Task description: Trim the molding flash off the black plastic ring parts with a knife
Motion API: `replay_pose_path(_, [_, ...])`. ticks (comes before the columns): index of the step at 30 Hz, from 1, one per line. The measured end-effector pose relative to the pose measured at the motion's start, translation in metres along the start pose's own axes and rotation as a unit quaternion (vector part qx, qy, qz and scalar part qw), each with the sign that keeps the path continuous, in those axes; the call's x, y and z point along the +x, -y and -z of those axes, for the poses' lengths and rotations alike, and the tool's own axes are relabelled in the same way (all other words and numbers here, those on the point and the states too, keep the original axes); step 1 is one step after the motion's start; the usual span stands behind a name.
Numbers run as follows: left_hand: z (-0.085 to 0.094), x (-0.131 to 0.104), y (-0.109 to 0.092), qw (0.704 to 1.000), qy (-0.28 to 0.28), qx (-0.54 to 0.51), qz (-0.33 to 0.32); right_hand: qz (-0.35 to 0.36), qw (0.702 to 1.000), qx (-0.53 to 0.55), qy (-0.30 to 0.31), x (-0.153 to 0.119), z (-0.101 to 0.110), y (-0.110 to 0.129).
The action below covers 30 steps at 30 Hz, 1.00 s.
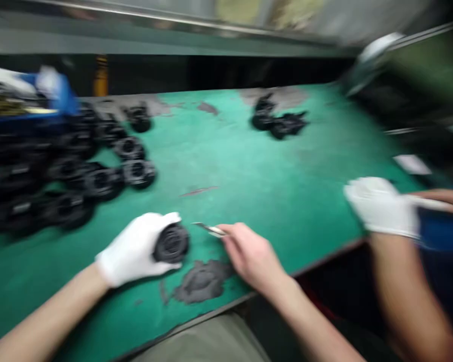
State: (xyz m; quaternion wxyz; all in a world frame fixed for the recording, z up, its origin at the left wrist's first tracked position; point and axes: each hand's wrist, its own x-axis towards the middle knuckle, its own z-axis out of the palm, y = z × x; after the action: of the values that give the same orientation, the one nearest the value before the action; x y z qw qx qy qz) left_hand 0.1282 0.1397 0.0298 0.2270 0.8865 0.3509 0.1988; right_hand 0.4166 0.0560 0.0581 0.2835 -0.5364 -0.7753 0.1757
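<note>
My left hand point(138, 250), in a white glove, is closed around a round black part point(171, 243) with a ringed face, just above the green tabletop. Bare and to the right of it, my right hand point(251, 254) pinches a small knife point(209, 229) whose thin blade points left toward the black part. Blade and part are apart. Below them a dark grey patch point(202, 282) marks the table surface near its front edge. Motion blur hides the finer detail of the part.
Many similar black parts point(101, 181) crowd the left side, beside a blue bin point(66, 95). A few more black parts point(277, 120) lie at the back. At right, another person's gloved hand point(381, 206) rests over the table's edge. A metal rail point(173, 19) crosses the back.
</note>
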Motion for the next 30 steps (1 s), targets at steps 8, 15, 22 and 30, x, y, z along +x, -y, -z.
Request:
replay_pose_path(8, [0.009,-0.023,0.005,0.995,0.012,-0.038,0.090,0.069,0.992,-0.051,0.093,-0.002,-0.003,-0.023])
replay_pose_path(15, [0.005,-0.025,0.008,0.995,0.004,-0.044,0.085,0.060,0.989,-0.065,0.116,0.010,0.000,-0.007])
replay_pose_path(22, [0.010,-0.025,0.011,0.997,0.039,-0.066,0.005,0.121,0.979,-0.108,0.126,0.022,0.004,-0.009])
replay_pose_path(30, [0.009,-0.033,0.007,0.994,0.034,-0.101,-0.034,0.176,0.964,-0.147,0.136,0.039,0.023,-0.013])
